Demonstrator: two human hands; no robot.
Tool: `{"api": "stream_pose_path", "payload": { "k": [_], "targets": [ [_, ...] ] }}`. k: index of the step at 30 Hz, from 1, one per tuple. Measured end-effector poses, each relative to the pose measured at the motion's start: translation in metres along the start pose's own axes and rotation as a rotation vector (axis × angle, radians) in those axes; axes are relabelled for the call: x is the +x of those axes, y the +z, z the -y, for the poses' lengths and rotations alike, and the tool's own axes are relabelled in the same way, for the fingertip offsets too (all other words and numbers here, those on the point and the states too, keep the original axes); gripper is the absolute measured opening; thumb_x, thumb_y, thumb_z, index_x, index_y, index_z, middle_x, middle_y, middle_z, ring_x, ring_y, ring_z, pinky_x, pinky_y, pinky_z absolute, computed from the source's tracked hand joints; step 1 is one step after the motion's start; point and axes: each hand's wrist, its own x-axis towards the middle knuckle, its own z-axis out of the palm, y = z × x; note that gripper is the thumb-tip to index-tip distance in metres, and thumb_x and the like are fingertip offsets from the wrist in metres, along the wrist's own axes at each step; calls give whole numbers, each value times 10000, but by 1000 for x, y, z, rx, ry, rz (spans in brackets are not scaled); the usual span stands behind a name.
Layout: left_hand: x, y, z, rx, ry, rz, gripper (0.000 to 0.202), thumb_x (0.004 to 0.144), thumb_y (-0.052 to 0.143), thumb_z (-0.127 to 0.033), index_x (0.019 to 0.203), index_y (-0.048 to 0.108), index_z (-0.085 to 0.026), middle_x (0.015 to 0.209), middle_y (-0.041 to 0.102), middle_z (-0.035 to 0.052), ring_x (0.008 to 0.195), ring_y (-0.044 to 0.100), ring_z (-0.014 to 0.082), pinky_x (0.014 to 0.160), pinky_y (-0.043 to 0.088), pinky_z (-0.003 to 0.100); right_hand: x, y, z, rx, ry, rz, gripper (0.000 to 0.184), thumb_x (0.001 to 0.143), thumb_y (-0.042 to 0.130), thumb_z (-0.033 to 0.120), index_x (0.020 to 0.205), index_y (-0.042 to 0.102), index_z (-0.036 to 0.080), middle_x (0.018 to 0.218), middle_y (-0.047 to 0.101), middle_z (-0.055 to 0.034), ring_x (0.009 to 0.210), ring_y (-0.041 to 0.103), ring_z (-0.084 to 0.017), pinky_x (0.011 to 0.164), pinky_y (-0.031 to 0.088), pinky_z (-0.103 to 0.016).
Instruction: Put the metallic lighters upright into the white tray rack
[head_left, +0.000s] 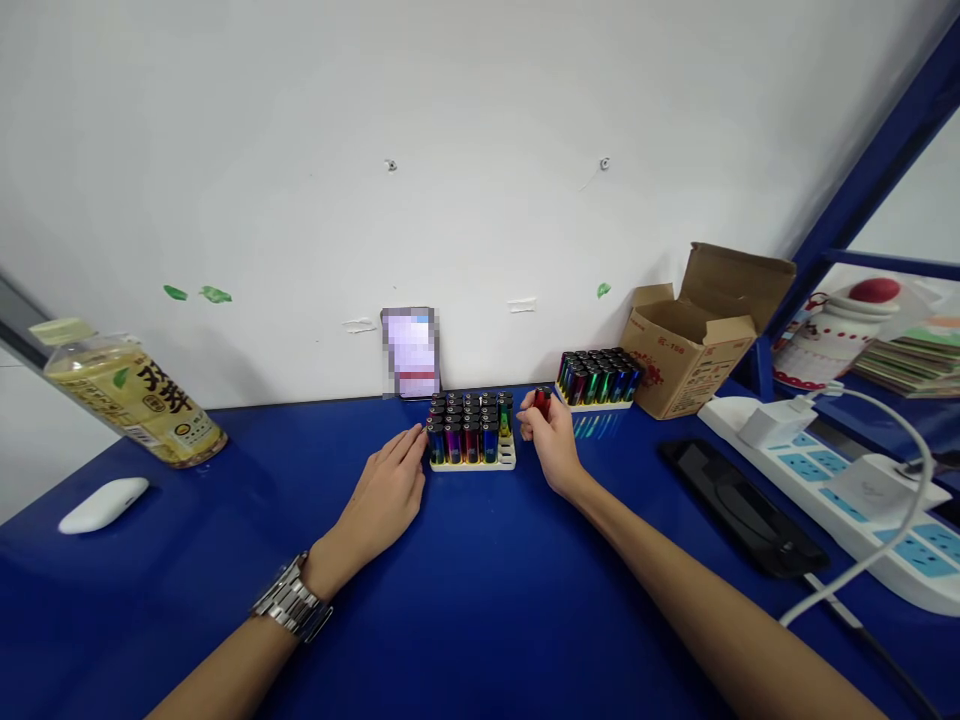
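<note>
Head view:
- Right hand pinched a red lighter upright in a narrow fingertip grip, just right of centre.
- Left hand lay open, just beside the white tray of lighters.
- Second tray stood upper right of them, on the blue tabletop.

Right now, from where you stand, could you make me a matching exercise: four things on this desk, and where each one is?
Things:
1. red lighter
2. metal wristband
3. open cardboard box
4. white computer mouse

Places:
A. around the left wrist
B. far left on the blue desk
C. in the right hand
D. against the wall, to the right

Pairs: 1-C, 2-A, 3-D, 4-B
</note>
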Motion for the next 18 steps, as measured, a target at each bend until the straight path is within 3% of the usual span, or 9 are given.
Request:
{"api": "stream_pose_path", "payload": {
  "k": [4, 7, 10, 13, 18],
  "targets": [
    [0, -2, -3, 15, -20, -2, 352, 906, 339, -217, 1181, 547, -145, 1223, 595, 148, 1132, 558, 268, 942, 469, 445, 1, -2, -1, 86, 56, 55, 188, 707, 525, 278, 558, 447, 194, 531, 446, 27, 529, 424, -112, 547, 349, -264],
    [0, -4, -5, 10, -32, 5, 305, 908, 354, -233, 1116, 559, -144, 1164, 608, 143, 1046, 591, 263, 904, 484, 440, 1, -4, 1, 150, 38, 111, 115, 668, 507, 234, 572, 456, 198, 514, 488, 19, 540, 458, -127, 587, 371, -275],
    [0, -4, -5, 13, -32, 11, 296, 911, 353, -237, 1108, 549, -135, 1155, 600, 147, 1024, 591, 265, 884, 488, 440, 3, -4, 3, 238, 59, 141, 126, 670, 488, 307, 636, 526, 192, 511, 438, 31, 512, 410, -124, 537, 357, -271],
    [1, -3, -4, 26, -30, 20, 298, 917, 346, -239, 1114, 541, -126, 1154, 592, 151, 1027, 586, 266, 885, 485, 436, 4, -3, 4, 273, 72, 84, 204, 695, 525, 370, 712, 591, 177, 593, 457, 18, 561, 427, -124, 539, 380, -264],
    [1, -3, -4, 38, -29, 35, 305, 923, 341, -241, 1125, 533, -116, 1160, 585, 157, 1036, 578, 269, 885, 481, 438, 3, -1, 2, 202, 5, 16, 286, 716, 670, 449, 765, 565, 188, 654, 537, 16, 626, 507, -126, 590, 418, -256]
  ]
}}
